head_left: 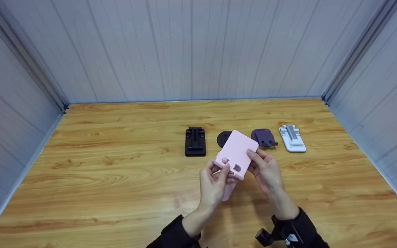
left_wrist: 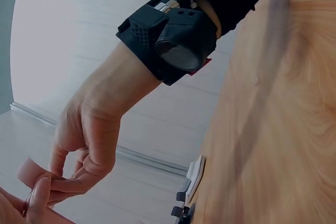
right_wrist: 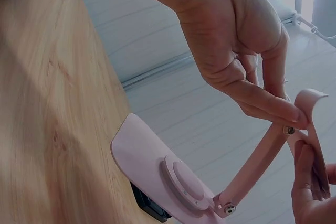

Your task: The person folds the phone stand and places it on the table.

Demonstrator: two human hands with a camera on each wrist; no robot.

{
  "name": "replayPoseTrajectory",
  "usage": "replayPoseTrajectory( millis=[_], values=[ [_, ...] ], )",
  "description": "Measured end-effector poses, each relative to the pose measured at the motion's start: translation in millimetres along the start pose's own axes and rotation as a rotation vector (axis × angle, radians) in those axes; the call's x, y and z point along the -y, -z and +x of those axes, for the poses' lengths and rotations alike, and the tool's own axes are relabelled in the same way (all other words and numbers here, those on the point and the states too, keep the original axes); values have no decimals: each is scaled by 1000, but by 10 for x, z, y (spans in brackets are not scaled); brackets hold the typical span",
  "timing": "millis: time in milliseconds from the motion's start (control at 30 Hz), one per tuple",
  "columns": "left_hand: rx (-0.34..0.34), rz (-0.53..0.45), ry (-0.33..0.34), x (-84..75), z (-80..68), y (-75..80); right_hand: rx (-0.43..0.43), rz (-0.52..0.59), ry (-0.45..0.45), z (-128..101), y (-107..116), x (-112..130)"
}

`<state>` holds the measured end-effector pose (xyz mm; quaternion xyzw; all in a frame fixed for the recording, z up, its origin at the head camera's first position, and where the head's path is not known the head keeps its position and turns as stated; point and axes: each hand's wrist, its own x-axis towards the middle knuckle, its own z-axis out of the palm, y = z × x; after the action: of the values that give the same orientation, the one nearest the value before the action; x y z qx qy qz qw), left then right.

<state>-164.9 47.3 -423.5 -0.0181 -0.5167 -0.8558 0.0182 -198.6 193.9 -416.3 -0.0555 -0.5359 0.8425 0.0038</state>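
Note:
Both hands hold a pink folding phone stand over the front middle of the table. My left hand pinches the lower lip of its plate, thumb in front near the two cutouts. At the plate's right edge, my right hand grips with the thumb on the face and fingers behind. The right wrist view shows the stand unfolded: a hinged arm joins the plate to a base with a round hub. In the head view the plate hides most of that base.
Behind the hands, a black folding stand, a dark round piece partly covered by the pink plate, a purple stand and a white stand lie in a row on the wooden table. Pale panels enclose the back and sides.

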Motion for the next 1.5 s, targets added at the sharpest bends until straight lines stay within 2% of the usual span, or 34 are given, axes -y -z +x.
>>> replayPoseTrajectory(
  millis=[100, 233, 367, 433, 500, 600, 733, 833, 967, 1067, 1167, 1267, 1500],
  values=[
    [18, 11, 19, -2, -12, 0, -24, -9, 12, -9, -4, 38],
    [106, 100, 14, -23, -17, 30, -59, -31, 20, -5, 23, 101],
    [240, 307, -35, -90, -4, 95, -106, -56, 21, 3, 63, 175],
    [278, 434, -85, -128, 23, 138, -120, -58, 25, 6, 79, 204],
    [282, 541, -135, -155, 63, 186, -122, -51, 31, 1, 85, 222],
    [230, 645, -195, -160, 135, 244, -115, -39, 37, -2, 96, 243],
    [162, 727, -205, -118, 218, 312, -99, -34, 39, -12, 109, 255],
    [173, 749, -129, -93, 268, 352, -63, -13, 54, -22, 119, 257],
    [255, 728, 17, -71, 329, 404, -34, 8, 69, -31, 124, 262],
    [318, 683, 81, -48, 359, 442, -50, -1, 71, -35, 118, 273],
    [354, 633, 100, -27, 371, 461, -68, -15, 73, -38, 107, 283],
    [352, 622, 100, -11, 368, 464, -70, -25, 78, -35, 96, 290],
    [286, 595, 117, 55, 392, 488, -80, -64, 85, -43, 76, 296]
  ],
)
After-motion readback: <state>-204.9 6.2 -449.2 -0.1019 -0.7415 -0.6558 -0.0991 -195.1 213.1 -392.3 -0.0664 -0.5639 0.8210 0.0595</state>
